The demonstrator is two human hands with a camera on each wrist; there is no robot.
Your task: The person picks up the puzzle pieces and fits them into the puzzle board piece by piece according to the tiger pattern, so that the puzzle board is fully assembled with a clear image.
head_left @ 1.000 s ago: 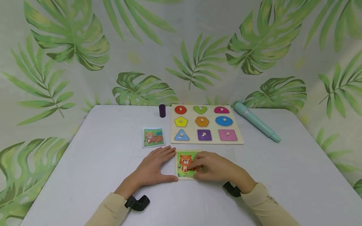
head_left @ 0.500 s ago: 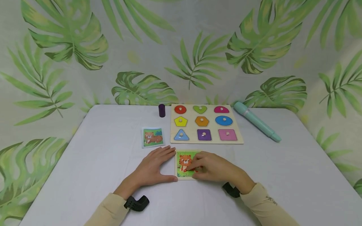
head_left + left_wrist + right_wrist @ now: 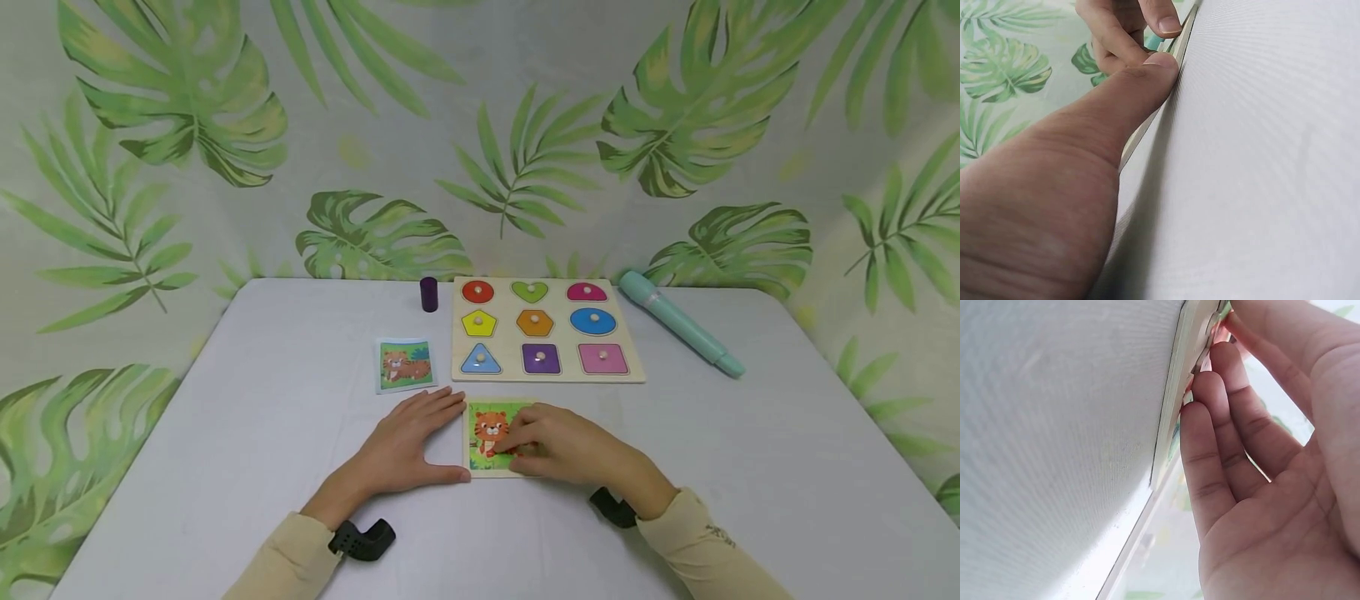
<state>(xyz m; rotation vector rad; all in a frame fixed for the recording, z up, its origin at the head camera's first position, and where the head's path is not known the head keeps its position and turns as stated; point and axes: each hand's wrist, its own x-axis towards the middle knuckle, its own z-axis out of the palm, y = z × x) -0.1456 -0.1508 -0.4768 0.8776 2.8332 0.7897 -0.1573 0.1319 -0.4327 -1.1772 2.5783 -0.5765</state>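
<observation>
A small wooden-framed tiger jigsaw puzzle (image 3: 490, 429) lies flat on the table in the head view. My left hand (image 3: 405, 446) rests along its left side, thumb at the lower corner and fingertips at the upper one. My right hand (image 3: 566, 443) lies over the puzzle's right half, hiding much of the tiger's body. Its fingertips touch the picture near the tiger's chest. The right wrist view shows the fingers (image 3: 1225, 406) nearly straight against the puzzle's face, beside slightly uneven piece edges. In the left wrist view, my left thumb (image 3: 1160, 65) presses on the frame's edge.
Behind the puzzle lies a wooden shape board (image 3: 502, 372) with colored knobbed shapes. A tiger picture card (image 3: 407, 365) is left of it, near a dark purple cylinder (image 3: 429, 294). At the back right lies a mint-green tube (image 3: 682, 325). A leaf-print cloth (image 3: 517, 167) hangs behind the table.
My right fingertips have shifted very slightly on the puzzle, around the tiger's chest. My left hand stays at the left edge, and the other objects keep their places.
</observation>
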